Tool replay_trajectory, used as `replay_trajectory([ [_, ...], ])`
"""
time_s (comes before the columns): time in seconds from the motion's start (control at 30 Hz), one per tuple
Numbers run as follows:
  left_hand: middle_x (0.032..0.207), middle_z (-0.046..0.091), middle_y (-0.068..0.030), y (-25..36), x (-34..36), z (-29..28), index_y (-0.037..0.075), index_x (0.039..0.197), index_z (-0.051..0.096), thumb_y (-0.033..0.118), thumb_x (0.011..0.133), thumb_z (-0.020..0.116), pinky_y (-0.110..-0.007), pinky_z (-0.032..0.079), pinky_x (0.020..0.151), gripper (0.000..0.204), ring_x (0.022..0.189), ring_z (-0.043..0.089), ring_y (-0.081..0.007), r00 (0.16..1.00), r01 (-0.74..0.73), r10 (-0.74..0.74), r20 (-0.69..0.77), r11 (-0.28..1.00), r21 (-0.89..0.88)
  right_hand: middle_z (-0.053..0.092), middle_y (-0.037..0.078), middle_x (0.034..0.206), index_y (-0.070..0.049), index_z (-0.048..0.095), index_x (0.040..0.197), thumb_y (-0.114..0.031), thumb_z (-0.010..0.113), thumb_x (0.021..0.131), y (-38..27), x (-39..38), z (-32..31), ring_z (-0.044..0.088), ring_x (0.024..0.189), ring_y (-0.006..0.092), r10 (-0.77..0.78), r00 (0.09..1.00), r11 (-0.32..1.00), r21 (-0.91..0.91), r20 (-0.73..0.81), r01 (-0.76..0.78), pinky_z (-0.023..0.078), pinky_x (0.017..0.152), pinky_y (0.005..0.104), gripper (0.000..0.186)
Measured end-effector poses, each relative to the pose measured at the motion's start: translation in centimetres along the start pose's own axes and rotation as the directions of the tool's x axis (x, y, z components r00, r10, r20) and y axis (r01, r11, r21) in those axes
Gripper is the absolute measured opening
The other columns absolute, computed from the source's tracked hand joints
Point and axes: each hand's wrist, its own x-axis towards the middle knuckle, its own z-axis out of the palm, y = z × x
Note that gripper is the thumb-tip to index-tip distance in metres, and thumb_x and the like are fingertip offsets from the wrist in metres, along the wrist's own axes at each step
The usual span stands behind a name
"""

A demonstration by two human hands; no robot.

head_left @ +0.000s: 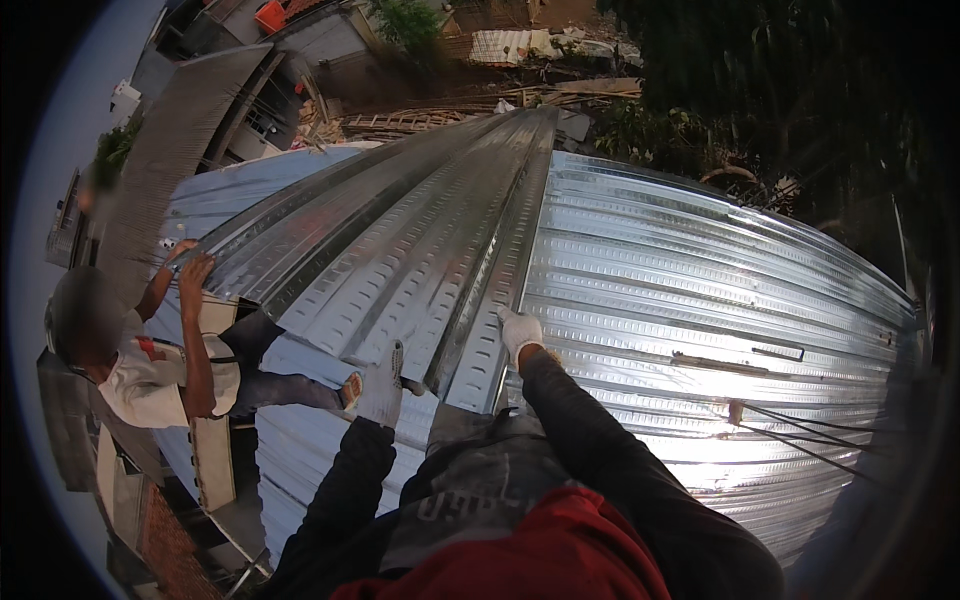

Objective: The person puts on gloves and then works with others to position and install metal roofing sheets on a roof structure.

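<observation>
A long ribbed metal sheet (390, 260) slants over the roof in front of me, its near end close to my body. My right hand (520, 335), in a white glove, grips the sheet's right edge. At its near edge is my left hand (379, 392), also white-gloved, with a digit over the top and the other fingers partly hidden beneath. On the left, a co-worker (165, 375) holds the sheet's far left corner with both bare hands.
Shiny ribbed roofing (690, 290) spreads to the right, carrying a dark metal strip (720, 364) and a small block (736, 411) with rods or cables. Bluish roofing (310, 400) lies left. Beams and a gap (215, 460) border the co-worker. Trees and piled timber stand beyond the roof.
</observation>
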Motion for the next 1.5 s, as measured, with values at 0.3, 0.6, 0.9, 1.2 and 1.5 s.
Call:
replay_trajectory([
  [0.3, 0.088, 0.068, -0.0149, 2.8, 5.1, -0.6, 0.003, 0.125, 0.061, 0.034, 0.107, 0.045, -0.037, 0.051, 0.066, 0.039, 0.074, 0.065, -0.0238, 0.995, -0.094, 0.088, 0.043, 0.977, 0.191, 0.064, 0.03, 0.13, 0.014, 0.058, 0.132, -0.039, 0.068, 0.095, -5.1, 2.5, 0.8, 0.063, 0.12, 0.036, 0.129, 0.991, 0.983, 0.131, 0.026, -0.131, 0.047, 0.101, 0.0394, 0.066],
  [0.6, 0.098, 0.059, -0.0285, 1.5, 8.6, -4.1, 0.017, 0.153, 0.04, 0.008, 0.097, 0.054, -0.05, 0.052, 0.08, 0.058, 0.092, 0.063, -0.0451, 0.986, -0.151, 0.152, 0.064, 0.685, 0.713, 0.065, 0.031, 0.128, 0.015, 0.061, 0.127, -0.044, 0.068, 0.095, -7.8, 2.2, 5.3, 0.063, 0.121, 0.0358, 0.121, 0.993, 0.984, 0.128, 0.01, -0.121, 0.046, 0.102, 0.0382, 0.068],
  [0.9, 0.107, 0.058, -0.0266, 7.9, 14.2, -2.9, 0.014, 0.155, 0.038, 0.006, 0.096, 0.052, -0.049, 0.05, 0.087, 0.061, 0.101, 0.061, -0.0413, 0.919, -0.385, 0.345, 0.189, 0.689, 0.614, 0.069, 0.022, 0.115, 0.009, 0.061, 0.125, -0.033, 0.066, 0.099, -7.2, 11.3, 1.0, 0.067, 0.097, 0.0308, -0.108, 0.994, 0.985, 0.137, -0.01, 0.108, 0.053, 0.085, 0.0426, 0.051],
  [1.2, 0.115, 0.066, -0.0154, 3.1, 27.5, -5.0, -0.001, 0.126, 0.06, 0.026, 0.103, 0.055, -0.044, 0.048, 0.094, 0.036, 0.104, 0.064, -0.0274, 0.993, -0.02, 0.022, 0.12, 1.0, -0.02, 0.071, 0.009, 0.085, -0.005, 0.066, 0.105, -0.028, 0.06, 0.102, -18.8, 7.1, 7.6, 0.067, 0.066, 0.0267, 0.137, 0.976, 0.843, 0.497, 0.168, -0.204, 0.056, 0.056, 0.046, 0.024],
  [1.5, 0.1, 0.065, -0.0045, 24.3, 26.1, -10.6, 0.011, 0.1, 0.065, 0.034, 0.075, 0.078, -0.042, 0.047, 0.086, 0.036, 0.098, 0.061, -0.0246, 0.218, -0.835, 0.857, 0.467, -0.084, 0.544, 0.066, 0.023, 0.123, 0.006, 0.056, 0.132, -0.033, 0.058, 0.102, -25.1, 11.8, 8.2, 0.065, 0.103, 0.0302, 0.165, 0.979, 0.917, 0.347, 0.123, -0.198, 0.052, 0.088, 0.042, 0.049],
])
